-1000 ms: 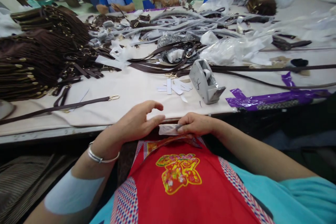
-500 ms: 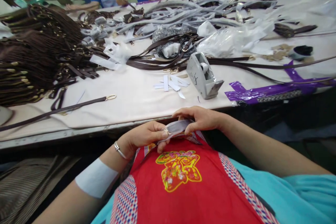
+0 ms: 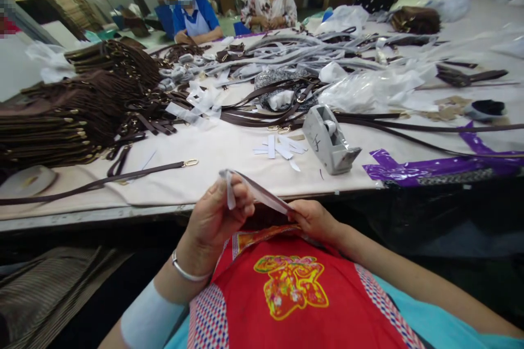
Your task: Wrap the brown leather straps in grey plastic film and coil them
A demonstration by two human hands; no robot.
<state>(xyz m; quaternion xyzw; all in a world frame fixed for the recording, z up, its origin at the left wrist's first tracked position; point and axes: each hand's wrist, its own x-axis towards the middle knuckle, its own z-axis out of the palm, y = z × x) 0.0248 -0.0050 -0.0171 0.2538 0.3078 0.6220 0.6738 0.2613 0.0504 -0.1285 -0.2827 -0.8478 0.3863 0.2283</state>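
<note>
My left hand (image 3: pixel 219 218) is closed, pinching the upper end of a brown strap wrapped in whitish paper (image 3: pixel 262 195), held up in front of my red apron. My right hand (image 3: pixel 313 219) grips the strap's lower end near my lap, fingers curled round it. The strap slants down from left to right between the two hands. A short paper tab hangs from the end at my left fingers. Both hands are just this side of the table's front edge (image 3: pixel 123 210).
A grey tape dispenser (image 3: pixel 329 139) and cut white paper strips (image 3: pixel 278 147) lie on the table ahead. One brown strap with a gold clasp (image 3: pixel 123 177) lies left. Stacked brown bags (image 3: pixel 61 120) fill the left side. Purple tape (image 3: pixel 429 166) is at right. Several people sit at the far side.
My left hand has closed on the strap and lifted its end upward. The right hand has dropped lower toward my lap. The view has tilted up.
</note>
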